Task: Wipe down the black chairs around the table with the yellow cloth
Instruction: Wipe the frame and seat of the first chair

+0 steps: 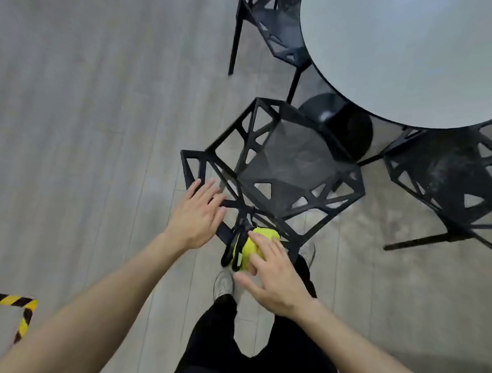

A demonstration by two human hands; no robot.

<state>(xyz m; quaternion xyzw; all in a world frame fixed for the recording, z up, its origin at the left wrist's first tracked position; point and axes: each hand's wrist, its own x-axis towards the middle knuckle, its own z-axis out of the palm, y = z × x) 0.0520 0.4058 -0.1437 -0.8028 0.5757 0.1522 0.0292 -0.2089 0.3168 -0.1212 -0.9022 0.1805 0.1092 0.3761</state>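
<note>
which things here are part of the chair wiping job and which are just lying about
Part of the job:
- yellow cloth, pressed on the near chair's backrest
- right hand, on the cloth
- left hand, resting on the near chair
- far chair
- right chair

Just there:
- round table
- table base
- striped floor tape

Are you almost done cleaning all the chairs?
Can't tell what's finished; no chair looks clearly wiped. Right now the right hand presses the yellow cloth on the nearest chair's backrest while the left hand steadies it. Two more black chairs wait by the table.
</note>
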